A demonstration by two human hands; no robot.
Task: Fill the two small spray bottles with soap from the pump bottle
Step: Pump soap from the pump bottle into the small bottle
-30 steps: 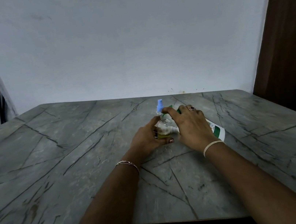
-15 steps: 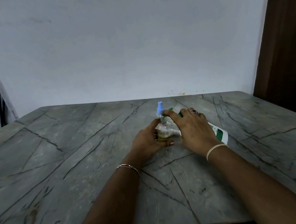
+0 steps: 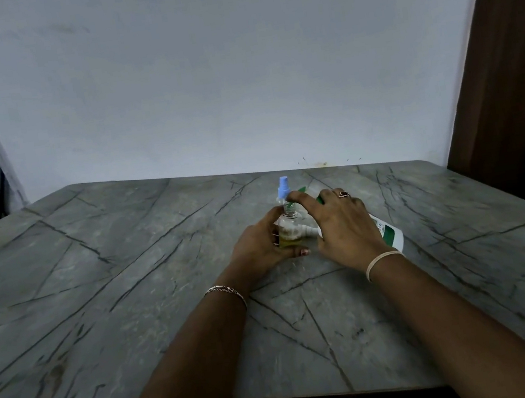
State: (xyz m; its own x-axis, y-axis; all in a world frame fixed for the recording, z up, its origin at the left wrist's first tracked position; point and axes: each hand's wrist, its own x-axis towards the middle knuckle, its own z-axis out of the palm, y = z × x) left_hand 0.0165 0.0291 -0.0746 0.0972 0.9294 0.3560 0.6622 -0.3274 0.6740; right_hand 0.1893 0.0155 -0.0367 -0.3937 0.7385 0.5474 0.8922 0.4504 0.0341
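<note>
Both hands meet near the middle of the tabletop [image 3: 131,286], a little toward its far edge. The left hand [image 3: 261,245] is wrapped around an upright small spray bottle [image 3: 287,229] with its open neck pointing straight up and yellowish soap low inside. The right hand [image 3: 339,221] lies curled over the white-and-green pump bottle [image 3: 390,234], which leans with its long axis slanting toward the near right — its white spout [image 3: 310,231] just beside the small bottle's shoulder, below the mouth. A second bottle with a blue spray cap [image 3: 283,187] stands just behind. Filling likely needs the spout raised over that neck — the right hand is placed for it.
</note>
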